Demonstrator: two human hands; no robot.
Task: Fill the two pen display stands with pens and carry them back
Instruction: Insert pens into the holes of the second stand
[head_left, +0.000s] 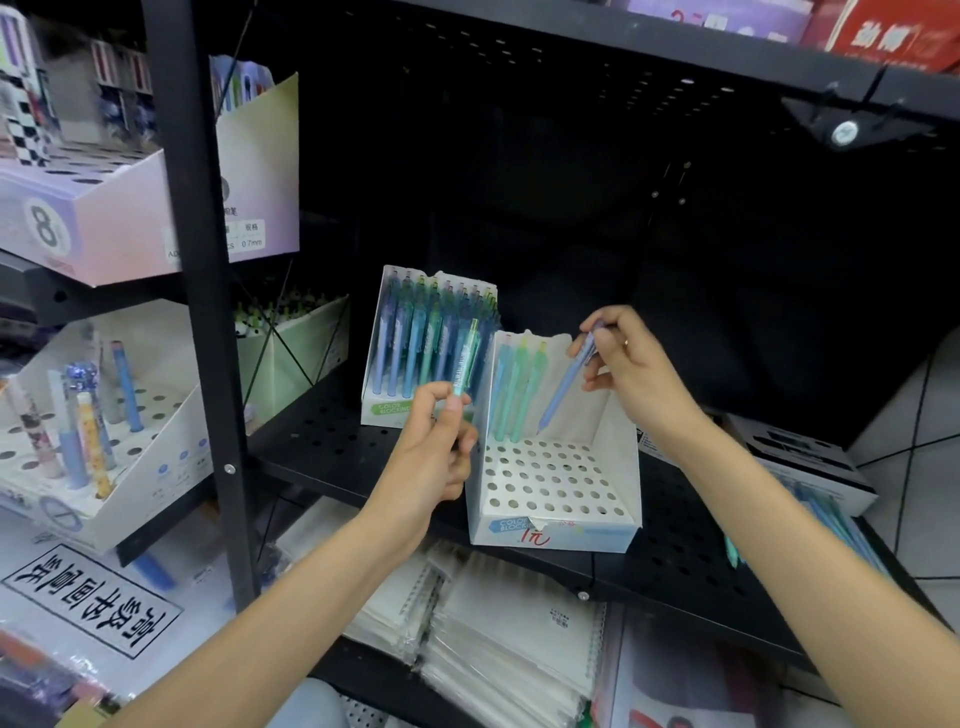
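Right hand (631, 364) pinches a blue pen (566, 387) over the stand (556, 478); left hand (434, 452) grips a teal pen (464, 361).

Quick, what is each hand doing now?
Left hand: closed on a green pen.
Right hand: closed on a blue pen.

A black perforated shelf (332, 447) carries two white pen stands. The nearly empty stand (558, 499) sits in front, the full stand (415, 338) behind it.

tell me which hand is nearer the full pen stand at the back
Left. The left hand holds a green pen right in front of the full stand, overlapping it. The right hand is off to its right, above the nearly empty stand.
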